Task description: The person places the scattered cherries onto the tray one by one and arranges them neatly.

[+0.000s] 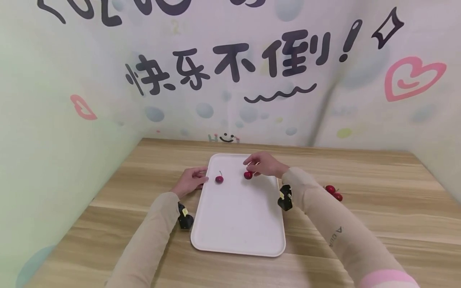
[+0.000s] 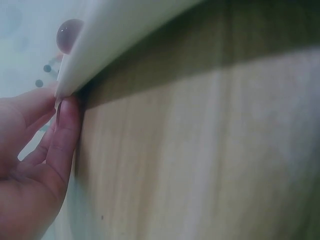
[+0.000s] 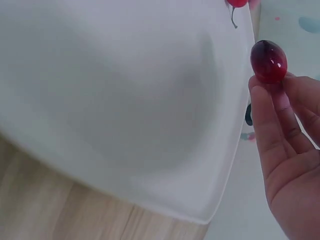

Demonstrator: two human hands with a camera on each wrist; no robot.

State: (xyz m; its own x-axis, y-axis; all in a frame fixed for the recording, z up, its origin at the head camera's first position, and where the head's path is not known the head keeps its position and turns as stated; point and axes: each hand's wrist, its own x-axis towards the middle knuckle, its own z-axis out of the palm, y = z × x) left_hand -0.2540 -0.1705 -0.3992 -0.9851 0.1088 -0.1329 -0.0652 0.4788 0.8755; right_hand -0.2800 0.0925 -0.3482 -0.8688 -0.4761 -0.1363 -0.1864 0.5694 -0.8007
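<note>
while the left grip (image 1: 190, 182) pinches the tray (image 1: 237, 216) at ten o'clock, probably steadying it, the right grip (image 1: 266, 164) holds a cherry (image 1: 247, 175) toward one o'clock.

The head view looks down across the tray (image 1: 237, 228) toward its far edge (image 1: 230, 155); closer wrist views share its rim (image 3: 233, 162).

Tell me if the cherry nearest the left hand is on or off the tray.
On: the head view shows that cherry on the tray, inside its left rim.
</note>
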